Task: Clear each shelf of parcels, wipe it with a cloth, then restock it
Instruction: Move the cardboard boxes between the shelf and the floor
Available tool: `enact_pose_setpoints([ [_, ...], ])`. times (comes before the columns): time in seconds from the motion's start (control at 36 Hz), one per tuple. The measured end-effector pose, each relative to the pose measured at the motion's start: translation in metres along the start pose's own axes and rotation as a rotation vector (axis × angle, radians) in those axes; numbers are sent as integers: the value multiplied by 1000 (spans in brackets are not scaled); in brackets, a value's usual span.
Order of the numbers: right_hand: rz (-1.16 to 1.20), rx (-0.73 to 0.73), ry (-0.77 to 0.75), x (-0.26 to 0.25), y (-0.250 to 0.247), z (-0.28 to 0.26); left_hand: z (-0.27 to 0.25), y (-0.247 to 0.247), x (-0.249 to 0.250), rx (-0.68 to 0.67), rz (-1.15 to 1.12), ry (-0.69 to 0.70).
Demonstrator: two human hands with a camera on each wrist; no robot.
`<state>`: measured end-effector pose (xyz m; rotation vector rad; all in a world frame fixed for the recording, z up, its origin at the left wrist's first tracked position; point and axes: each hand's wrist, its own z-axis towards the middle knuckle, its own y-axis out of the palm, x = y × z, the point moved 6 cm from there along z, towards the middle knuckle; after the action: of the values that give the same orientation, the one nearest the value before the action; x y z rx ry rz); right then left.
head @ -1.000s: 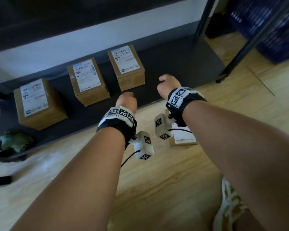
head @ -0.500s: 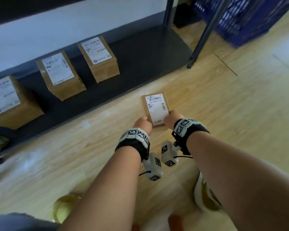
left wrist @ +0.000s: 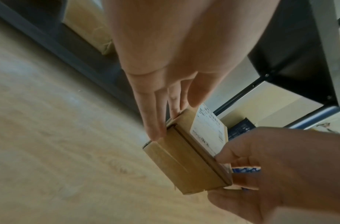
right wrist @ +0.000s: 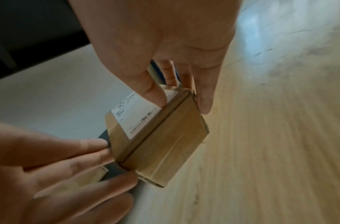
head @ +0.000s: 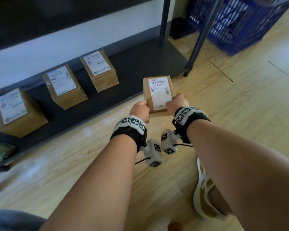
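A white and yellow-brown shoe stands nearest, on the wooden floor under the right forearm. Beyond the wrists, both hands hold one small cardboard parcel with its white shipping label facing up. The left hand lies along the parcel's left side, fingers straight against the cardboard and the thumb at the top edge. The right hand grips the right side, its thumb on the label near the corner and its fingers down the side. The parcel is clear of the floor, at the front edge of the dark bottom shelf.

Farther in, three larger cardboard parcels stand on that shelf in a row, well apart, labels up: the right parcel, the middle parcel and the left parcel. A green cloth lies bunched at the shelf's left front. Past the shelf's right post stands a blue plastic crate.
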<state>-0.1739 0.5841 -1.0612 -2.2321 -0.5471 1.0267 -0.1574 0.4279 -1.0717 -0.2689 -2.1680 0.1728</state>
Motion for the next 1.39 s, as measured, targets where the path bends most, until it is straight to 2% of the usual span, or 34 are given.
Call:
enact_pose_setpoints([
  [0.11,15,17,-83,-40,-11,11,23,-17,21,6,-50,18],
  [0.25,-53,26,-159,-82,-11,36,50,-37,47,55,121,99],
  [0.44,-157,34,-230,-123,8,90,103,-57,55,144,223,137],
  [0.61,-137,16,-270,-159,30,125,143,-76,63,173,222,145],
  [0.81,-112,4,-338,-194,43,137,164,-102,84,266,307,182],
  [1.0,-109,38,-381,-200,44,124,151,-112,81,228,339,153],
  [1.08,-113,65,-388,-199,41,112,138,-121,73,256,338,136],
  [1.22,-163,84,-403,-194,41,82,105,-127,64,249,322,176],
  [1.39,-180,43,-446,-189,59,37,55,-152,46,340,348,151],
])
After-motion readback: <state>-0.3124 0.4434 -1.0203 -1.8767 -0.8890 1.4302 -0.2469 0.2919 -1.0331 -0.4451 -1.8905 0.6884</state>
